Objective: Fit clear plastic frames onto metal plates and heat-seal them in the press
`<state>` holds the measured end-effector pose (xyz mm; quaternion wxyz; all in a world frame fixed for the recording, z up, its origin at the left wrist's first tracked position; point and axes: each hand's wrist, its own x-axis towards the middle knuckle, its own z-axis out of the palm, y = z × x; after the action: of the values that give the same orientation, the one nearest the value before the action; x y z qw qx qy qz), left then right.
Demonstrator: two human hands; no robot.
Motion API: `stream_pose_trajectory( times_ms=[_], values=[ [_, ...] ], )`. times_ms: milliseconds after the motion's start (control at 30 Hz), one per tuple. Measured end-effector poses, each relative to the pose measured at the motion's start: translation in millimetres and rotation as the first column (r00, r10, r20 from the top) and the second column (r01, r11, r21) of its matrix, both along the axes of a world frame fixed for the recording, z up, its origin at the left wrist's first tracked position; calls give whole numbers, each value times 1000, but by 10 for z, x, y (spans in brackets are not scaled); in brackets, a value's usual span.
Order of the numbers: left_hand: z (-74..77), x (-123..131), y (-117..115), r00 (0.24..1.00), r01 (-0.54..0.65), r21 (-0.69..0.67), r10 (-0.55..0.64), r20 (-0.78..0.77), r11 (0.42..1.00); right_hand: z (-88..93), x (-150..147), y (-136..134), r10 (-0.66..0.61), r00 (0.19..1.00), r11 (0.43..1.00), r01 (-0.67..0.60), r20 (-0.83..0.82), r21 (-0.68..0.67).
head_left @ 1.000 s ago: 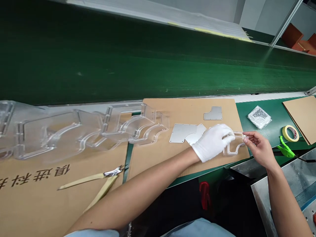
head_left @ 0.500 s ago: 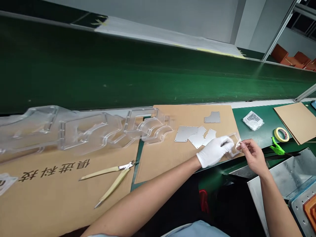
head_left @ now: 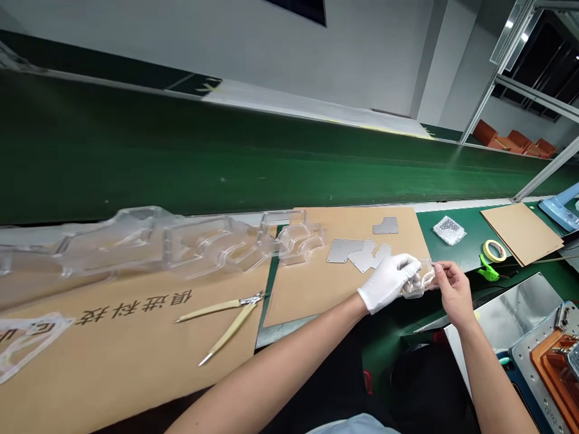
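The left hand [head_left: 388,282], in a white glove, and the bare right hand [head_left: 453,291] are both closed narrowly on a small clear moulded plastic frame [head_left: 417,286], pinching it between them. Compared with a moment ago, the frame has turned and shifted to the near edge of the brown cardboard sheet [head_left: 316,289]. Flat grey aluminium plates [head_left: 344,251] lie on the sheet just beyond the gloved hand.

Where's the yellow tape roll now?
In the head view, the yellow tape roll sits on the green bench at right, just above a green clip and beside a cardboard sheet.
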<state>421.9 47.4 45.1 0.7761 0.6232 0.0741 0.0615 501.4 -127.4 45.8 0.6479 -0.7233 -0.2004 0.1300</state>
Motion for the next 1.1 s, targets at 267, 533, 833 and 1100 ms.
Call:
stream_pose_trajectory(
  times_ms=[267,533,833,1100],
  values=[
    [749,-922,-134,995,93,-124,-87,48,988,692,-867,-320,109,989,983,-93,-98,158],
    [929,-1350,-234,998,56,-165,-52,24,985,957,-1337,-375,139,989,965,-124,-49,231],
    [997,-1621,-297,998,40,-171,-31,53,984,1041,-1653,-454,123,992,966,-117,-12,230],
    [1023,-1768,-300,996,58,-166,-47,72,984,1058,-1816,-530,95,991,977,-111,91,185]
  ],
)
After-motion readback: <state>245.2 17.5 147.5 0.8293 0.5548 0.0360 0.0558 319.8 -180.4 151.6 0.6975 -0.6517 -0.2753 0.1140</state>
